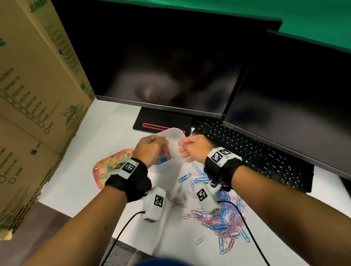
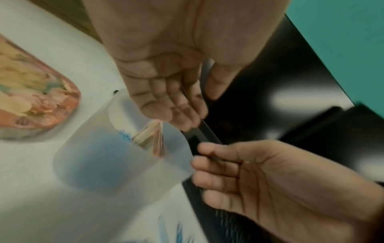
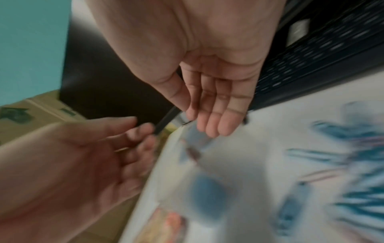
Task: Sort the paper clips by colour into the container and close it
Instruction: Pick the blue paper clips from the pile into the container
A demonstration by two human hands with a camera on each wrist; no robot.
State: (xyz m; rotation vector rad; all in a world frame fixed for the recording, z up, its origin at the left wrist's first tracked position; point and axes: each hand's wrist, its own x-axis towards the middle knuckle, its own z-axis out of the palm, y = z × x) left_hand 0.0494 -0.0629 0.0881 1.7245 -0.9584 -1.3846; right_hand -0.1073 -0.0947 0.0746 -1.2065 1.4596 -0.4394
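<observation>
A translucent white container [image 1: 175,132] stands on the white desk, with blue clips [image 2: 99,157] showing through its wall [image 2: 124,177]. My left hand [image 1: 150,149] hovers over its opening, fingers loosely extended. A blurred streak of pink clips [image 2: 155,133] hangs just under the fingertips [image 2: 182,120], above the container. My right hand [image 1: 189,150] is beside the container on the right, open and holding nothing, fingers [image 3: 212,121] straight. A mixed pile of blue and pink paper clips [image 1: 222,219] lies on the desk nearer to me.
A flat pink floral lid [image 1: 110,168] lies left of the container. Behind stand two dark monitors [image 1: 165,60], a monitor stand [image 1: 161,121] and a black keyboard [image 1: 250,148] at the right. Cardboard boxes [image 1: 22,91] wall off the left side.
</observation>
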